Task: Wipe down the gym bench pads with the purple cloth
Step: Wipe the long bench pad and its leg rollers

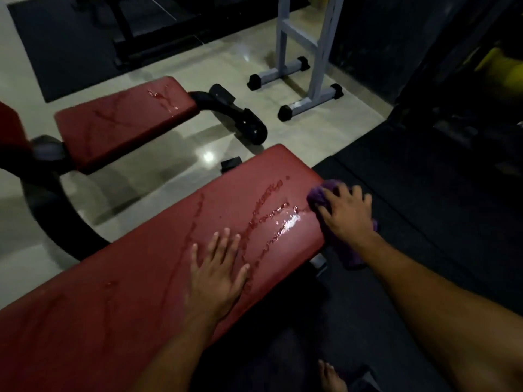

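A long red bench pad runs from the lower left to the centre, streaked with wet trails and a shiny puddle near its right end. My left hand lies flat on the pad with straight, spread fingers. My right hand presses the purple cloth against the pad's right edge, fingers spread over it; part of the cloth hangs below my wrist. A second, smaller red pad sits further back on the left, with liquid on its far corner.
The black curved bench frame bends under the pads, and a black roller arm sticks out behind. A grey metal stand rests on the pale tiled floor. Black rubber mats cover the right side. My bare foot shows at the bottom.
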Action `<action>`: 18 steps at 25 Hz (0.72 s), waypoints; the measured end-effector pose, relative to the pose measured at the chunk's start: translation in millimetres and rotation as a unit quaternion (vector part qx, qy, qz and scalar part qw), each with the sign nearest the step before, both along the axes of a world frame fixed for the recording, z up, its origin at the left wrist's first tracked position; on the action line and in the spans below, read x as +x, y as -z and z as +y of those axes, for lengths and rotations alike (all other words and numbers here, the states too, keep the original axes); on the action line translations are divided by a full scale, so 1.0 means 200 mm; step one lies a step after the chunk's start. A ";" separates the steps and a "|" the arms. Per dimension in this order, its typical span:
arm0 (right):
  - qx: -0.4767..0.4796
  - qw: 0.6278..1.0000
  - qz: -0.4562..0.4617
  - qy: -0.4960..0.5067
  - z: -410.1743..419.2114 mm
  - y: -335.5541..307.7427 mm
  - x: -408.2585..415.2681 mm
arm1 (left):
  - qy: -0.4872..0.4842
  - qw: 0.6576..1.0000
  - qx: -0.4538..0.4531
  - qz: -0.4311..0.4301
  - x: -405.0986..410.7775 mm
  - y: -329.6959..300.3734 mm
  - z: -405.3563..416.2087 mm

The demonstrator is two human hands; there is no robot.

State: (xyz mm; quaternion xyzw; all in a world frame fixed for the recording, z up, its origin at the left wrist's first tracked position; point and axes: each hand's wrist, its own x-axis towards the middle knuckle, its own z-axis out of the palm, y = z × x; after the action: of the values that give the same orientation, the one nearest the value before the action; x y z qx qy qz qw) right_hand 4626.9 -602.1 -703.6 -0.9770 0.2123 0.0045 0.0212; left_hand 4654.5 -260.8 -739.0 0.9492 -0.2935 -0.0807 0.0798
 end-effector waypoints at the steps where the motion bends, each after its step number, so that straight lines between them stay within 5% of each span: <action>1: -0.020 1.000 -0.017 -0.001 -0.01 0.09 0.00 | 0.004 1.000 -0.005 -0.021 -0.01 0.05 0.00; 8: 0.096 0.989 -0.110 -0.006 0.11 0.11 0.06 | -0.017 0.998 -0.006 -0.054 -0.04 0.07 0.02; 14: 0.130 0.959 -0.099 -0.232 0.61 0.10 -0.11 | -0.021 0.998 0.008 -0.057 -0.05 0.05 0.02; 18: 0.070 0.942 -0.091 -0.315 0.45 0.08 -0.13 | -0.022 0.998 -0.003 -0.066 -0.07 0.06 0.02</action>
State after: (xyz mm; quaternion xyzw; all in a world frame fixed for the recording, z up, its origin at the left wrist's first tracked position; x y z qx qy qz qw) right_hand 4600.0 -512.6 -720.6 -0.9862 -0.1103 -0.0627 0.1064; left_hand 4641.5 -256.6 -750.6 0.9585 -0.2775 -0.0152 0.0644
